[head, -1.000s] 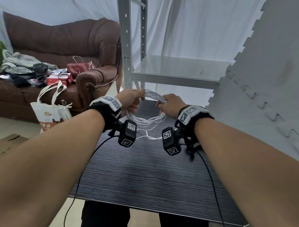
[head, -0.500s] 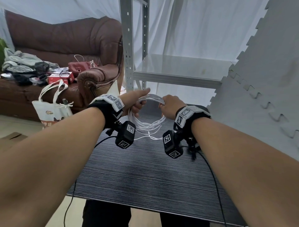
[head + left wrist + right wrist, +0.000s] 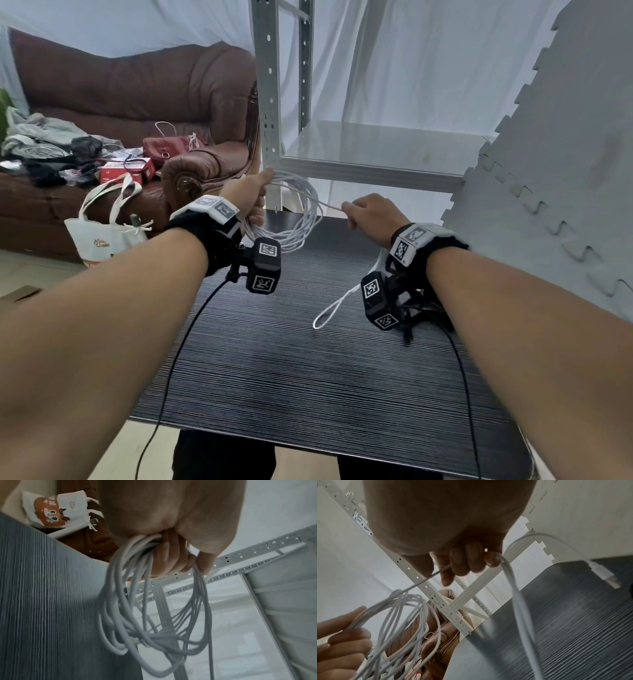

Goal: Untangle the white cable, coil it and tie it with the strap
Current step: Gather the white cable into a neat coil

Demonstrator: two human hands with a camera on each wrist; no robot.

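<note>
- Coil mostly formed: my left hand grips the gathered loops of the white cable, held up over the far edge of the black table.
- My right hand pinches the free tail; the connector dangles.
- Left to do: wind in the tail, then tie. Strap not seen.

The head view looks forward and down over both forearms at the table, while each wrist view looks up from close beneath its own palm, and all three share the cable above the table's far edge (shelf behind).
</note>
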